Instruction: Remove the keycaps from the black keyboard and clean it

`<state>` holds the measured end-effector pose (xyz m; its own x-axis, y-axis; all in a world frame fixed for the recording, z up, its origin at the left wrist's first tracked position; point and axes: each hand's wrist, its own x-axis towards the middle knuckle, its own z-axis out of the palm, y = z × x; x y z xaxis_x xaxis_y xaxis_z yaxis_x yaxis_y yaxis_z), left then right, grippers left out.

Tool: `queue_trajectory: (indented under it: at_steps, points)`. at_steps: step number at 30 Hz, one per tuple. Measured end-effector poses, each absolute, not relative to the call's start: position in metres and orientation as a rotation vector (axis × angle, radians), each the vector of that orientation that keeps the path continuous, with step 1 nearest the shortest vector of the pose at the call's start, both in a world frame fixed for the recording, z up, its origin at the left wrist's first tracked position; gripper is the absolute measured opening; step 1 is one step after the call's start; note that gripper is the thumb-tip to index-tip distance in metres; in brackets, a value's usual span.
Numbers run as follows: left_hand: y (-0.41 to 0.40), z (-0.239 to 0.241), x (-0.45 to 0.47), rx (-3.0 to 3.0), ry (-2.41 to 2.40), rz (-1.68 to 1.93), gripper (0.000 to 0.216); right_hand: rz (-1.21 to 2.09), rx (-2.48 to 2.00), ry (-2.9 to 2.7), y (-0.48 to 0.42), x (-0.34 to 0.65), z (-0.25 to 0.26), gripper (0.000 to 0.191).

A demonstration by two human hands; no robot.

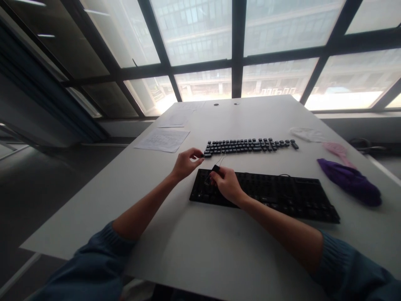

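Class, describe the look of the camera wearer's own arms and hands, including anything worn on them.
The sleeves are dull blue, with gathered, elastic-looking cuffs; beyond these the forearms are bare. The left hand and right hand wear no gloves, and no watch, bracelet or ring can be made out. No marking stands out on the sleeves.

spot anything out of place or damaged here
Loose keycaps look odd: they lie in rows on the table, beyond the keyboard rather than on it. The rows trail off unevenly at the right. No spill shows; the keyboard is too dark to check for damage.
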<state>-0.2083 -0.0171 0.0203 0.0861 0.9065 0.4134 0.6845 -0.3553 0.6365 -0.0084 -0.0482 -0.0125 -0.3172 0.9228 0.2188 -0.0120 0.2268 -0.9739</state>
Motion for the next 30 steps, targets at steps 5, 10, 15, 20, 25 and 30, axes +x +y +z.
queue_trajectory:
  at_steps: [5,10,15,20,25,30]
  points:
    - [0.032,0.017,-0.193,2.421,1.663,0.970,0.013,1.263,-0.868,-1.551,-0.047,-0.009,-0.013,0.020]
    - [0.053,0.000,-0.189,2.445,1.824,0.836,0.011,1.298,-0.843,-1.525,-0.046,-0.009,-0.013,0.019]
    - [0.058,-0.008,-0.193,2.452,1.834,0.822,0.013,1.325,-0.835,-1.514,-0.047,-0.009,-0.012,0.018]
    - [0.061,-0.012,-0.195,2.451,1.830,0.827,0.014,1.311,-0.840,-1.531,-0.047,-0.008,-0.011,0.017]
    - [0.062,-0.013,-0.196,2.458,1.824,0.856,0.019,1.312,-0.845,-1.534,-0.047,-0.008,-0.010,0.017]
    - [0.057,-0.008,-0.196,2.493,1.729,0.991,0.016,1.315,-0.845,-1.544,-0.048,-0.008,-0.012,0.018]
